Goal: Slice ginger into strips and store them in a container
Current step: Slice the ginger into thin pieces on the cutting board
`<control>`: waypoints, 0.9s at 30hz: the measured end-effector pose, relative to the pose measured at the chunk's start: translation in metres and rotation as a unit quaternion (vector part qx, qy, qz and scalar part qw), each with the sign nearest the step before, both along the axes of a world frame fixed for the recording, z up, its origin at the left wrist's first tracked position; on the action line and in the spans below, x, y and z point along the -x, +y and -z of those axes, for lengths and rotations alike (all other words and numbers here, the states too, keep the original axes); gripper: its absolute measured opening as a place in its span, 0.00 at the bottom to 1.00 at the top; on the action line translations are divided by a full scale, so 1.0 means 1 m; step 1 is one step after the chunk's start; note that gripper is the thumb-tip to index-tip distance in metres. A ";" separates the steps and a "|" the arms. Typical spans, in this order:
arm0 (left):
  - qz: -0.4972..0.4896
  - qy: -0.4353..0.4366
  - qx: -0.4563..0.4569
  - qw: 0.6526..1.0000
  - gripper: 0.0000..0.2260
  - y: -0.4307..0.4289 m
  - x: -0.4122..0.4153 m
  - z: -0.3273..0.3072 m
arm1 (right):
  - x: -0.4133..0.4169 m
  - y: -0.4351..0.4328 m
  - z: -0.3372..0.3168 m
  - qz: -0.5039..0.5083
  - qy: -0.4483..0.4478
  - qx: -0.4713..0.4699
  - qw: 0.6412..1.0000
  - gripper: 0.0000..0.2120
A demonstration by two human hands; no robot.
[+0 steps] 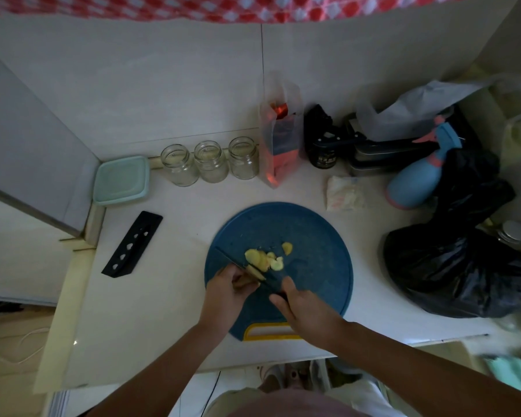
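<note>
Nearby, 3 jars (pixel 210 161) stand beside the lidded container (pixel 122 180).

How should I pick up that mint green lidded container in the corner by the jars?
Take the container by its front edge, coming from the front. It is low and square, tucked into the corner: a panel on its left, the wall behind, a glass jar close on its right. The front is probably the only open side; draw it forward, then hold both sides.
</note>
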State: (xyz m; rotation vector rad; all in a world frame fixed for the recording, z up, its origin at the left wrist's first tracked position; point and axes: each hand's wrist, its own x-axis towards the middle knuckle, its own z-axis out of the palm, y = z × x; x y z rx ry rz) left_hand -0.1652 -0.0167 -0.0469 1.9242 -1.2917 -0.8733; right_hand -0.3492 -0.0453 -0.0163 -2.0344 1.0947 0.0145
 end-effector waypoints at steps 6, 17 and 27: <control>-0.008 0.001 0.004 1.000 0.09 -0.001 0.002 -0.004 | 0.000 0.000 0.003 0.000 -0.018 -0.011 1.000 0.09; -0.027 -0.013 -0.009 1.000 0.10 -0.002 0.007 -0.010 | -0.003 -0.005 0.000 -0.017 -0.054 -0.038 0.998 0.09; -0.032 -0.016 -0.025 0.999 0.11 -0.004 0.006 -0.013 | -0.010 -0.009 0.005 -0.043 -0.007 -0.005 0.999 0.14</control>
